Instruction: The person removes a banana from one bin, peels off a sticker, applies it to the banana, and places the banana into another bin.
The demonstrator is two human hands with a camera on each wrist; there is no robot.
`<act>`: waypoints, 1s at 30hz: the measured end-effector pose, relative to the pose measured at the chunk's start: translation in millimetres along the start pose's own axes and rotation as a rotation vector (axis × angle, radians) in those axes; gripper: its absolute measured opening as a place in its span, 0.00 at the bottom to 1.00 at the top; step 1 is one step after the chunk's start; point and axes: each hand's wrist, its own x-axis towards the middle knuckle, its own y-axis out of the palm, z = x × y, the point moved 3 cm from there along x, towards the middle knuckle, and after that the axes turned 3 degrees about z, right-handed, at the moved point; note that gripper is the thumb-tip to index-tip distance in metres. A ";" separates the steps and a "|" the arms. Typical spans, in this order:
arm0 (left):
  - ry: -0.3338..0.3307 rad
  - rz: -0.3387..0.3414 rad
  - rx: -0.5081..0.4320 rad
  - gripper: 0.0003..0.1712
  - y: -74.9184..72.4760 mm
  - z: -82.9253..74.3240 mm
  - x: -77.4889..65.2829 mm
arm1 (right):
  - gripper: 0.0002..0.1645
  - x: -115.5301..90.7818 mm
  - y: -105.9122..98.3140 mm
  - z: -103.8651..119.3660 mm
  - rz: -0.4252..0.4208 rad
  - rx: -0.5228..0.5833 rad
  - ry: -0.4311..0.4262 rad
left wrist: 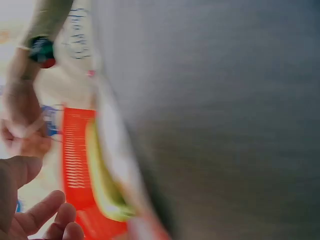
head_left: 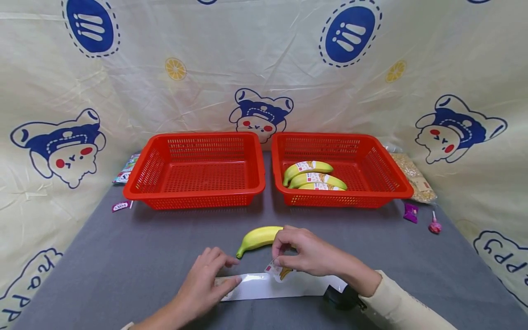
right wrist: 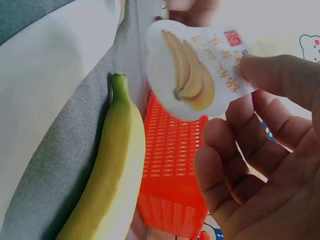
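My right hand (head_left: 305, 252) pinches a banana-print sticker (right wrist: 195, 70) between thumb and finger, above a white backing strip (head_left: 251, 286). The sticker shows a banana drawing and orange lettering. My left hand (head_left: 208, 275) is over the strip's left end, its fingers loosely bent around nothing; whether the thumb touches the strip I cannot tell. Just beyond both hands a single yellow banana (head_left: 257, 237) lies on the grey cloth, its right end hidden behind my right hand in the head view. Its visible side bears no sticker in the right wrist view.
Two red baskets stand at the back, a left basket (head_left: 194, 201) and a right basket (head_left: 330, 199) with stickered bananas (head_left: 317, 178). Beside them lie a grain bag (head_left: 414, 176), a purple candy (head_left: 410, 212), a lollipop (head_left: 435, 224) and a snack packet (head_left: 128, 169).
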 end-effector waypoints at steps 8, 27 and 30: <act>0.145 -0.036 -0.081 0.14 -8.1 -28.8 23.6 | 0.09 12.2 6.7 2.7 -0.001 -0.058 0.027; 0.103 -0.080 -0.014 0.09 0.5 -29.7 43.0 | 0.10 16.3 12.3 12.7 -0.094 -0.319 -0.040; 0.048 -0.118 -0.073 0.10 -3.0 -26.4 47.9 | 0.23 15.6 10.7 11.8 -0.174 -0.375 -0.026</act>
